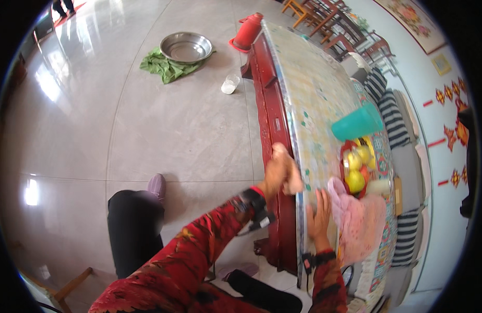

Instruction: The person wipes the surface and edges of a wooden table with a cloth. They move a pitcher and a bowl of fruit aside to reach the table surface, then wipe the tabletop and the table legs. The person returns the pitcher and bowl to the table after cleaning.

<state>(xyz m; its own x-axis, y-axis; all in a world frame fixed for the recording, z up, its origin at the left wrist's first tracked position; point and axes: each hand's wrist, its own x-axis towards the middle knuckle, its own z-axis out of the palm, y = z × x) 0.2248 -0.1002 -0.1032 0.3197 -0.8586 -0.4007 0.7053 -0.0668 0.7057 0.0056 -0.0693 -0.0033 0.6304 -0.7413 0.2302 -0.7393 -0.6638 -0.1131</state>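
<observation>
My left hand (277,173) is over the table's near edge, closed around a blurred, crumpled pale pink cloth (294,180). My right hand (320,217) rests on the table's flowered cover (309,156) with its fingers apart and nothing in it. Just right of that hand lies a pink towel (362,231). Yellow-green fruit (355,181) sits in a red dish beyond the towel. A teal plastic cup (357,122) lies on its side or leans near the fruit; which one I cannot tell.
The red wooden table (279,129) has drawers along its side. On the tiled floor are a steel basin (186,47) on a green cloth (162,69), a glass jar (230,84) with white contents and a red thermos flask (249,31). A grey sofa with striped cushions (392,117) stands behind the table.
</observation>
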